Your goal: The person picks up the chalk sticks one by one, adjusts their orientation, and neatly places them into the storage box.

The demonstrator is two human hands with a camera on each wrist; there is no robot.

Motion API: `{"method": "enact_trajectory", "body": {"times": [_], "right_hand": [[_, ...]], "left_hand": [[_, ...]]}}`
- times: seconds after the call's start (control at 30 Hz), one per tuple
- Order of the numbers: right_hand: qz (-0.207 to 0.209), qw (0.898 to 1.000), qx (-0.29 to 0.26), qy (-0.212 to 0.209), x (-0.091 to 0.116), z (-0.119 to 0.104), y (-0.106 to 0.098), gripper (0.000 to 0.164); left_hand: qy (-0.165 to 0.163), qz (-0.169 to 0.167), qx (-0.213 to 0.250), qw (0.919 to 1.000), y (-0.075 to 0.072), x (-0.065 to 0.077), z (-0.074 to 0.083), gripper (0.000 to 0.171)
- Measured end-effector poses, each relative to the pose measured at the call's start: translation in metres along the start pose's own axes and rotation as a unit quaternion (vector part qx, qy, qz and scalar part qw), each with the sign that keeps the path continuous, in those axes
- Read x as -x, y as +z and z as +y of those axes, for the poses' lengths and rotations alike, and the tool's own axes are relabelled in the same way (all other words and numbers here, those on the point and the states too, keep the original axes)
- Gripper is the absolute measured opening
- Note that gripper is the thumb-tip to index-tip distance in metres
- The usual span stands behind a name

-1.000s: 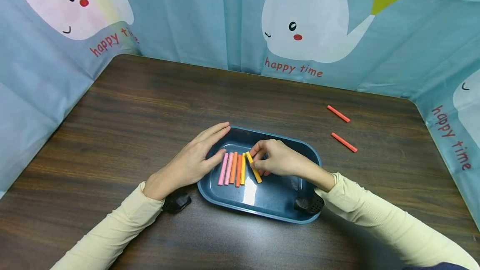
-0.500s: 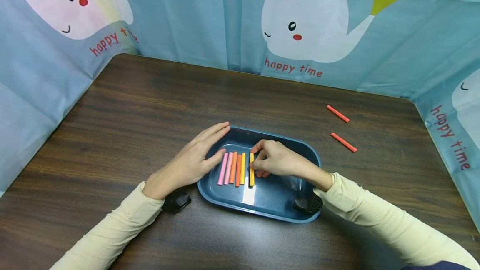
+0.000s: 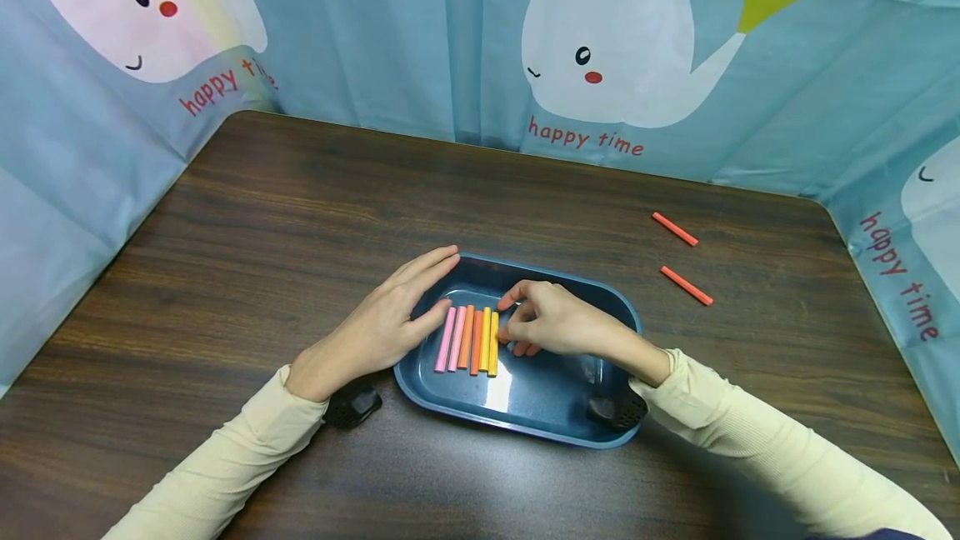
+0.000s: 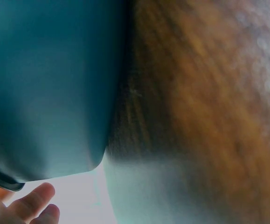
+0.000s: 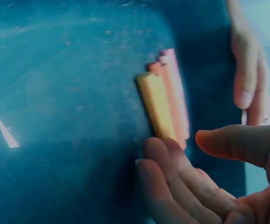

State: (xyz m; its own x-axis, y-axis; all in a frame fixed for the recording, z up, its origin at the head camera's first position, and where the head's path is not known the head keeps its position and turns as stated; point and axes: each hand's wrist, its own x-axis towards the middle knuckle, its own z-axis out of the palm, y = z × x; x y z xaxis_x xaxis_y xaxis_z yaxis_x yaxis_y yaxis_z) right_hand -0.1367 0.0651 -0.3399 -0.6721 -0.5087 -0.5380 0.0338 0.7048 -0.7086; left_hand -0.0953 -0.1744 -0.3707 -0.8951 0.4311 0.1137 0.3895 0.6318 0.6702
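Note:
A dark blue tray [image 3: 555, 402] holds a side-by-side row of coloured chalk-like sticks: two pink sticks [image 3: 451, 340], two orange sticks [image 3: 471, 340] and two yellow sticks [image 3: 488, 344]. My right hand [image 3: 558, 317] is over the tray, its fingertips at the rightmost yellow stick. In the right wrist view the thumb [image 5: 218, 142] stands apart from the fingers, which touch or nearly touch the near end of the yellow stick [image 5: 157, 105]. Fingers extended, my left hand [image 3: 382, 323] rests at the tray's left rim. The left wrist view mostly shows the tray's outer wall [image 4: 51, 93].
Two red sticks, a farther one [image 3: 675, 228] and a nearer one [image 3: 686, 285], lie on the brown wooden table [image 3: 300, 215] right of the tray. A light blue curtain [image 3: 390, 40] with whale prints hangs behind the table. Black wrist devices sit under both wrists.
The rightmost yellow stick was slanted, then straightened, and has moved left against the other yellow stick. The fingers of my right hand have loosened from it. The left hand has stayed in place.

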Motion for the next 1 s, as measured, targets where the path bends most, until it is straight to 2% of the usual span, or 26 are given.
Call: {"method": "enact_trajectory", "body": {"times": [0.57, 1.0], "right_hand": [[0.016, 0.994, -0.007, -0.103, 0.02, 0.002, -0.017, 0.03], [0.046, 0.992, -0.022, -0.113, 0.035, 0.004, -0.031, 0.032]], "left_hand": [[0.004, 0.005, 0.003, 1.0, 0.001, 0.0, 0.0, 0.06], [0.01, 0.011, 0.001, 0.9999, 0.002, 0.0, -0.001, 0.059]]}}
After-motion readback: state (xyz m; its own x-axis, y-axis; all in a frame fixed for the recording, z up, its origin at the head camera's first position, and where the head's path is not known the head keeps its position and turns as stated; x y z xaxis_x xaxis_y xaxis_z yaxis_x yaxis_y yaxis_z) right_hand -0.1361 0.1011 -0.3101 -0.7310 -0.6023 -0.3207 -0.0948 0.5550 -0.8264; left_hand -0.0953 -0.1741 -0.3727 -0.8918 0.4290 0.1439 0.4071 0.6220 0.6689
